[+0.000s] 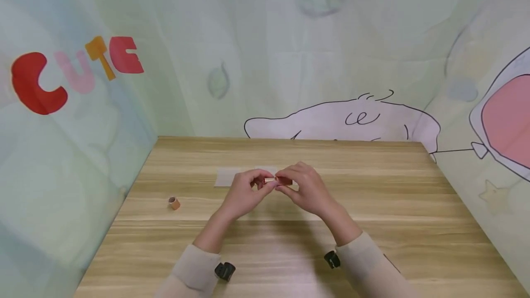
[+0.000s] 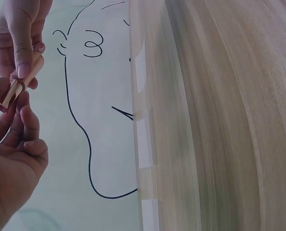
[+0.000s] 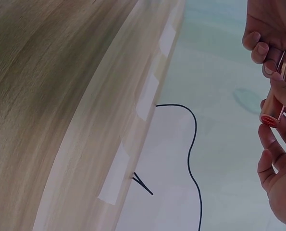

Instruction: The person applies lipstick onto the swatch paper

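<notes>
Both hands meet over the middle of the table, around a slim, shiny copper-coloured tube [image 1: 285, 181] that looks like a lipstick case. My left hand [image 1: 243, 193] pinches its left part between thumb and fingers, and my right hand [image 1: 308, 188] grips the other part. In the right wrist view, a round red end shows on the tube [image 3: 272, 106]. A band-like ring circles the tube [image 2: 34, 70] in the left wrist view. Fingers cover much of its middle. Left of the hands, a short hollow copper-coloured cylinder [image 1: 174, 203] stands on the table.
Thin white rectangular sheets [image 1: 226, 177] lie in a row on the wooden table [image 1: 372, 252], beyond the hands. In the left wrist view, several show, including one sheet [image 2: 144, 139] near the far edge. A printed curtain [image 1: 186, 59] hangs behind and beside the table.
</notes>
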Demonstrator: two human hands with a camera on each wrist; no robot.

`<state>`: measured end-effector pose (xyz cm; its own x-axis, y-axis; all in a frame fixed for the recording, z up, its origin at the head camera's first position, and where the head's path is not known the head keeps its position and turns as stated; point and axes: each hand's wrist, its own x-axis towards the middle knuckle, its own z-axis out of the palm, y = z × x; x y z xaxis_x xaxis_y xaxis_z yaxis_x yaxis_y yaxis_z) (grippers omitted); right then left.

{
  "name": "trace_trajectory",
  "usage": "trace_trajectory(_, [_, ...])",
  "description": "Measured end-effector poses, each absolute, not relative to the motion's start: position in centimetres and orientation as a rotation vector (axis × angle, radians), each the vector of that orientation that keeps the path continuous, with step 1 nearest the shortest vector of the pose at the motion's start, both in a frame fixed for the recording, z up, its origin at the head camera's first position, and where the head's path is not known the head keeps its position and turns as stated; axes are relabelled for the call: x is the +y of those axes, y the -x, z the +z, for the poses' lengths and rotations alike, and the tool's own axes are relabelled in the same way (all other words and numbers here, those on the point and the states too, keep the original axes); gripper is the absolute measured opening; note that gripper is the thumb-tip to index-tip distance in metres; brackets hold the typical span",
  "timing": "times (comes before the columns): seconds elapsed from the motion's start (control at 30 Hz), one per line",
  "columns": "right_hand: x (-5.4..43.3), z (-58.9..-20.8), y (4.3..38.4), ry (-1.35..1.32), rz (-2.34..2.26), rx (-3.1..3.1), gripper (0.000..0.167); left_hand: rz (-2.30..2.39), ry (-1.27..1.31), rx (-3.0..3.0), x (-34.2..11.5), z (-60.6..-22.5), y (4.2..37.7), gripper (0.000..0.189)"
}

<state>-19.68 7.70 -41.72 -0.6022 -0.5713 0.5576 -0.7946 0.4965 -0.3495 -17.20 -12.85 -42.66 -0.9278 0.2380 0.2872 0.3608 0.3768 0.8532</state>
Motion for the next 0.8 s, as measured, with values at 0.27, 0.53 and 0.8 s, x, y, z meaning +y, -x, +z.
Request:
trace_trajectory(0.27, [7.71,-41.9,19.76,-1.102,0.892,-2.358,0.025,-1.609,0.516,-2.492,-13.17,-42.49,17.18,0.013])
trace_trajectory(0.53, [8.06,-41.95,19.82,-1.078,1.09,-2.399,0.027,-1.681,0.5,-2.441,-13.45,-42.02,17.06,0.012])
trace_trajectory(0.8, [8.02,-41.81,19.87,-1.099,1.208,-2.341,0.02,-1.742,0.521,-2.413,-13.81,-41.93,16.96,0.012])
